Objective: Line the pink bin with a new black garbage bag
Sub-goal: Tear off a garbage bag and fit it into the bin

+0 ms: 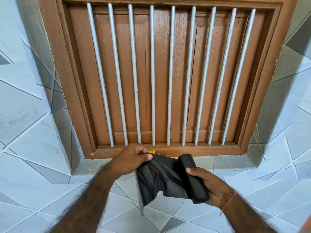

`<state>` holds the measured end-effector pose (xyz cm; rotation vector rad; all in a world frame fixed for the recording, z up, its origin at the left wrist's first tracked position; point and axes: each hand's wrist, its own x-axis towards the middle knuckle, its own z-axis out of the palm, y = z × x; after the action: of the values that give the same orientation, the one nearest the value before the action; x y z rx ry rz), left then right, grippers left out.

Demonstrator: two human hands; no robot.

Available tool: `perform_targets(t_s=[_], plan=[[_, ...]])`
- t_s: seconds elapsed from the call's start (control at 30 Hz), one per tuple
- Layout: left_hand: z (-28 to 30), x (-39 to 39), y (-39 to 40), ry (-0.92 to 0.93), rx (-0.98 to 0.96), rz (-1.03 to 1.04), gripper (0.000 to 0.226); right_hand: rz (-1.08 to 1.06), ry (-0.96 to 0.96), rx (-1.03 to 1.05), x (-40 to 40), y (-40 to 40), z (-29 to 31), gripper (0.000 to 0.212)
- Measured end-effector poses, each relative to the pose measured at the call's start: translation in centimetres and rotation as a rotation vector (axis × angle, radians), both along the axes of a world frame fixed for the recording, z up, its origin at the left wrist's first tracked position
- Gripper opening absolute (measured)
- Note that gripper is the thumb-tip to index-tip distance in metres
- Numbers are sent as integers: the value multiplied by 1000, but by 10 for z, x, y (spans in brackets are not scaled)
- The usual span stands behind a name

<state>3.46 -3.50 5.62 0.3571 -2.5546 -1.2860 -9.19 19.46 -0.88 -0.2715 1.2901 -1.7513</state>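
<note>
A roll of black garbage bags [193, 179] lies in my right hand [210, 184], whose fingers and thumb curl round it. One black bag [156, 182] is pulled out from the roll to the left and hangs down in loose folds. My left hand [133, 157] pinches the top edge of that unrolled bag. Both hands are held in front of the wall, just below a window. The pink bin is not in view.
A brown wooden window frame [79, 98] with shut shutters and several white vertical bars [152, 74] fills the wall ahead. A small yellow label [151, 151] sits on its sill. Grey and white patterned tiles [33, 148] cover the surrounding wall.
</note>
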Motion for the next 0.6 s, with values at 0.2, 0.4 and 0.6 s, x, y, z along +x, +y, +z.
perform_targets(t_s=[0.2, 0.4, 0.6], plan=[[6, 24, -33, -46, -148, 47, 21, -63, 45, 15, -9, 6, 3, 72], [-1, 40, -51, -300, -370, 9, 32, -47, 170, 13, -13, 4, 21, 43], [-3, 35, -38, -317, -333, 26, 14, 76, 384, -2, -2, -1, 48, 45]])
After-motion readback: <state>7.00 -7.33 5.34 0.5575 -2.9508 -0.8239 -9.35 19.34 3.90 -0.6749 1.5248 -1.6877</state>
